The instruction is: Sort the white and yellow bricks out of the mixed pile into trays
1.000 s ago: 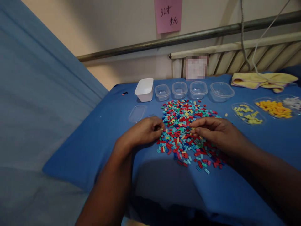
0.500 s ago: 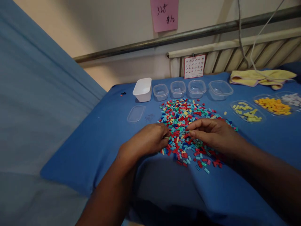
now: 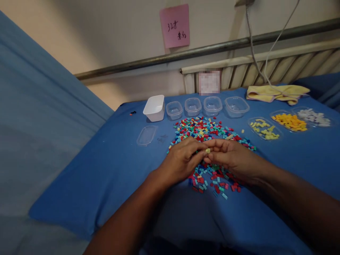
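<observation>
A heap of small red, blue, teal and yellow bricks (image 3: 204, 129) lies on the blue cloth (image 3: 111, 166). My left hand (image 3: 183, 161) and my right hand (image 3: 231, 157) rest on the heap and meet at its middle. A small yellow brick (image 3: 207, 151) sits between their fingertips. The fingers of both hands are curled and pinched together around that brick. Which hand carries it I cannot tell. Part of the heap is hidden under my hands.
A white tub (image 3: 154, 108) and several clear tubs (image 3: 193, 106) line the back. A clear lid (image 3: 147, 135) lies left. Lids with pale yellow (image 3: 264, 129), orange (image 3: 289, 121) and white bricks (image 3: 313, 117) sit right. A yellow cloth (image 3: 276, 93) lies by the radiator.
My hands have closed in from either side of the heap and now touch at its middle, with a yellow brick between the fingertips. The view has shifted right and tilted slightly.
</observation>
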Tool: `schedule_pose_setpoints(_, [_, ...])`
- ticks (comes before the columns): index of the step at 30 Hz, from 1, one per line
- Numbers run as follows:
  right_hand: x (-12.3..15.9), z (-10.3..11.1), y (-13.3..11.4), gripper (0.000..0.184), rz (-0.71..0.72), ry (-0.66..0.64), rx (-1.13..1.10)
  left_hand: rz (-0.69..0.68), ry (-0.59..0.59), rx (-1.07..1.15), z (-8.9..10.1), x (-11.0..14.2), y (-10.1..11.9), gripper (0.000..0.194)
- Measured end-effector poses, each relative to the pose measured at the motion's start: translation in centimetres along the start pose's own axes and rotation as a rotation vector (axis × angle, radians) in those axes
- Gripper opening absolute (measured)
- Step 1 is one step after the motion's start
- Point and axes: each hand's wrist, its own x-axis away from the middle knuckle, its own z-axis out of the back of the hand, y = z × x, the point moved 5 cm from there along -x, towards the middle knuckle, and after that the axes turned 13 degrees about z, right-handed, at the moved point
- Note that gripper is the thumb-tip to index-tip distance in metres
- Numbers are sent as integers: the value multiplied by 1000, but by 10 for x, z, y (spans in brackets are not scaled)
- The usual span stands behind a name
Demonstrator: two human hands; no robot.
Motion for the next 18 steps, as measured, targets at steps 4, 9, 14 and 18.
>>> schedule_pose_setpoints(4, [-1, -1, 1, 35, -11, -23, 1, -94, 29, -75, -6, 1, -1, 19])
schedule_pose_setpoints(9, [-1, -3, -1, 34, -20, -43, -69, -65, 48, -133, -4, 0, -2, 32])
schedule_pose_setpoints(14, [-4, 0, 0, 34, -31, -11, -176, -115, 92, -165, -2, -1, -2, 36])
schedule_pose_setpoints(18, [-11, 13, -8, 38, 3, 73, -224, -160, 159, -121, 3, -2, -1, 39])
